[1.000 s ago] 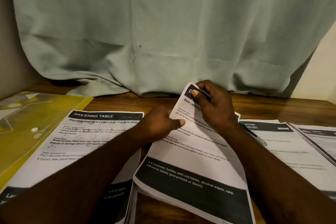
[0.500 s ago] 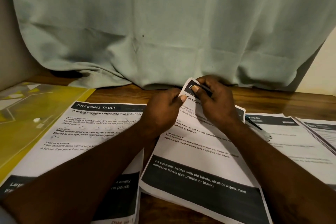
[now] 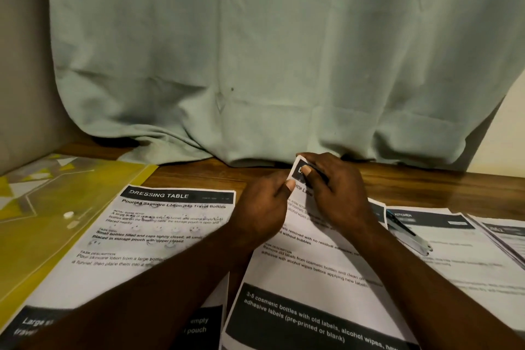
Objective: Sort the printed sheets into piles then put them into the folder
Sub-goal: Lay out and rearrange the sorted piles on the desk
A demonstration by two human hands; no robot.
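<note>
At the middle of the wooden table (image 3: 426,182), both my hands have closed in on the far corner of the bottle-label sheet (image 3: 312,273). A second ago my left hand (image 3: 264,207) sat lower down that sheet's left edge; now it has climbed until its thumb lies just beside the right one. The view has also tipped up, so more of the pale green curtain (image 3: 284,65) fills it. My right hand (image 3: 335,193) stays on the same corner, thumb pressed on the dark header and the other fingers curled behind the paper, pinching it and bending the corner up off the stack. My left thumb lies on the sheet's left edge just below. Its fingers are curled under and hidden by the knuckles, so I read that too as a pinch. Both forearms reach in from the near edge and angle toward each other. The sheet's lower part rests on other pages beneath it. Left of it lies the DRESSING TABLE pile (image 3: 159,236), partly overlapping the yellow folder (image 3: 56,221), which lies flat at the far left. To the right sits the KITCHEN pile (image 3: 454,258) with a pen (image 3: 409,231) on it, and one more pile (image 3: 505,236) lies at the frame edge.
</note>
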